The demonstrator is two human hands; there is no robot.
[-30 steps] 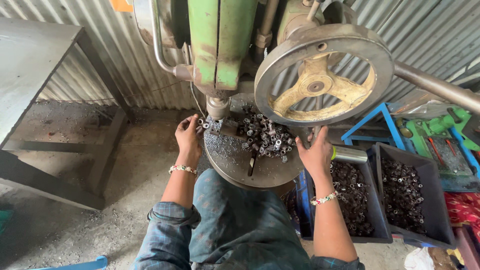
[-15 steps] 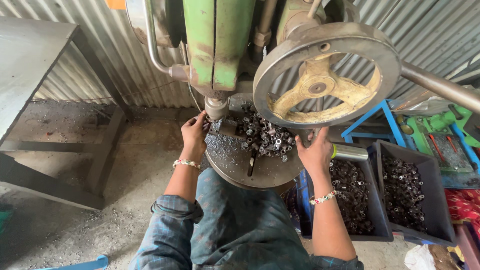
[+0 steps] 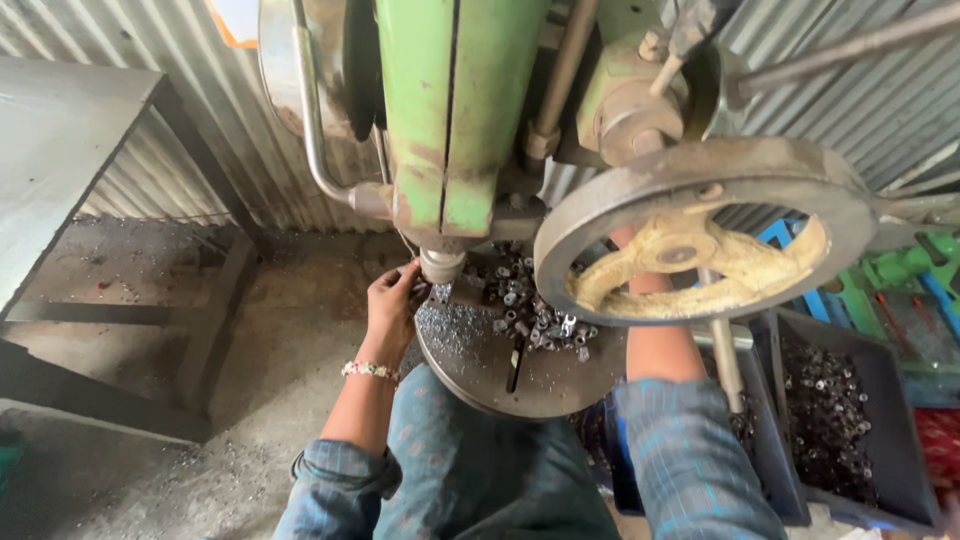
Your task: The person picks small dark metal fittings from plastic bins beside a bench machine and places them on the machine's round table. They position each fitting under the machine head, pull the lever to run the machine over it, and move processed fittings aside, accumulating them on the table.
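My left hand [image 3: 390, 308] reaches to the tip of the green drill press's spindle [image 3: 441, 264], fingertips pinched on a small metal piece at the round steel table [image 3: 560, 385]. A pile of small metal parts [image 3: 520, 300] lies on that table, with bright shavings [image 3: 455, 325] beside my hand. My right forearm [image 3: 650, 350] rises behind the grey hand wheel [image 3: 700, 160] with its yellow hub. The wheel hides the right hand, so its grip does not show.
A dark bin [image 3: 895, 500] with several small metal parts stands at the lower right, and blue and green frames lie behind it. A grey bench [image 3: 50, 160] stands at the left against the corrugated metal wall [image 3: 150, 130]. The floor below is dusty concrete.
My right hand has left the table's edge and gone up behind the hand wheel. My left hand stays at the spindle. My head has come closer to the machine.
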